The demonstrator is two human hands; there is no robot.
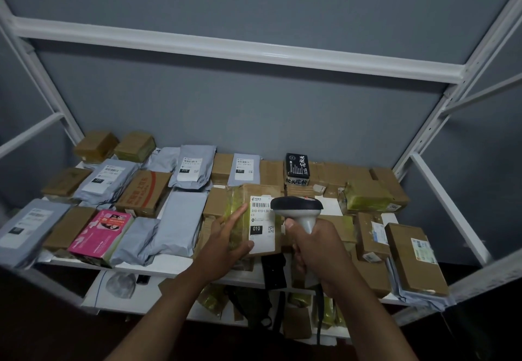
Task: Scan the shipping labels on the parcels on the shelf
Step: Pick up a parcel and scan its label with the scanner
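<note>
Right hand [316, 250]: fingers wrapped round the grip of a grey scanner [299, 209], dark head up and aimed forward over the label [262, 223]. Left hand [226, 243]: fingers straight, forefinger extended, thumb out, resting flat against the left side of a brown box [240, 213] taped in yellowish film; nothing gripped. Label: white, on the box top, barcode at its upper edge, "010" in a black block lower down, a small square code beside it; right edge partly hidden by the scanner. Box: centre front of the shelf [175, 269], a white board on a white metal frame, lying among other parcels. Left of the box: a plain grey mailer [180, 219], a pink carton [103, 235] at the front edge, a brown carton with red print [145, 191], further grey mailers with white labels. Behind: two grey mailers, labels reading "010" and "231", brown cartons, and a black packet [296, 167] with white characters. Right: a carton wrapped in green-yellow tape [367, 195], brown cartons with small labels, one long carton [415, 256] lying on grey mailers at the front right corner. Below the shelf: a lower tier with more parcels, dim and partly hidden by the forearms. Backdrop: grey wall [254, 106].
</note>
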